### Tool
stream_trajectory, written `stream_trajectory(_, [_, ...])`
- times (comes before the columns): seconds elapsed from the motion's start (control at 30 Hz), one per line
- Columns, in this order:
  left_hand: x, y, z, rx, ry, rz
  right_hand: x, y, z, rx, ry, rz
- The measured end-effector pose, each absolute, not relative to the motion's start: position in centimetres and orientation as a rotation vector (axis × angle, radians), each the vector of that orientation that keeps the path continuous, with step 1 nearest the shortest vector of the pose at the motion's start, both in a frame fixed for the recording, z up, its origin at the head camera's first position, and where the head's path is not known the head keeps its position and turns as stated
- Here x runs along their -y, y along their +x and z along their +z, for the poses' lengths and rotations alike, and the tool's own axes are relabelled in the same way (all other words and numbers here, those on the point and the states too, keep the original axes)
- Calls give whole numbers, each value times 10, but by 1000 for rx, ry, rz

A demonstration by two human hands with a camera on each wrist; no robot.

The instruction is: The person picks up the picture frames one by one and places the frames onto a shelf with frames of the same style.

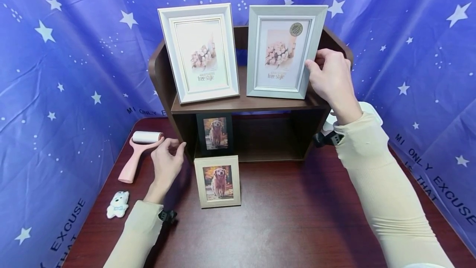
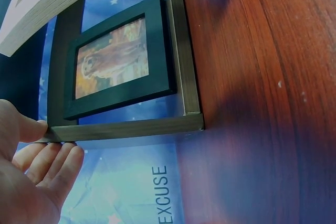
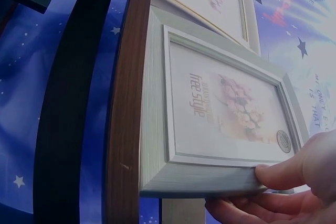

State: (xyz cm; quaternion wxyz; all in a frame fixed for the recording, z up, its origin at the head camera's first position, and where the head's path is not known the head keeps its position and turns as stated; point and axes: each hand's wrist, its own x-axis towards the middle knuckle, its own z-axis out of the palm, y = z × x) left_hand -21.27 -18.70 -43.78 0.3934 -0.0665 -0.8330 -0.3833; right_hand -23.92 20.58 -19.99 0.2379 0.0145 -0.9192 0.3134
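Note:
On the top of a dark brown wooden shelf (image 1: 208, 106) stand two picture frames. My right hand (image 1: 332, 73) pinches the right edge of the pale grey-green picture frame (image 1: 251, 53), thumb (image 3: 278, 173) at its front and fingers behind. Left of it leans a white picture frame (image 1: 172, 61). At the shelf's left side, my left hand (image 1: 167, 162) holds the side panel (image 2: 126, 129) between thumb and fingers. A black picture frame (image 1: 201, 135) with a dog photo leans inside the lower compartment. A beige picture frame (image 1: 217, 204), also with a dog photo, stands before it.
Left on the red-brown table (image 1: 275, 218) lie a pink-handled lint roller (image 1: 135, 156) and a small white bear-shaped item (image 1: 117, 204). Something white (image 1: 370, 111) shows behind my right wrist. A blue star-patterned curtain (image 1: 93, 40) surrounds the table.

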Motion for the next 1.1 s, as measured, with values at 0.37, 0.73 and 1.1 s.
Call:
stream_trajectory(0.37, [187,-212,-438,2115,-168,-971,-205,-244,-204,2524,47,867])
stream_trajectory(0.73, [187,-214,-438,2104,-180,-967,-205,-250,-206,2506,52,864])
stream_trajectory(1.1, [187,-213,-439,2105,-180,-974,-205,-252,-209,2515,34,861])
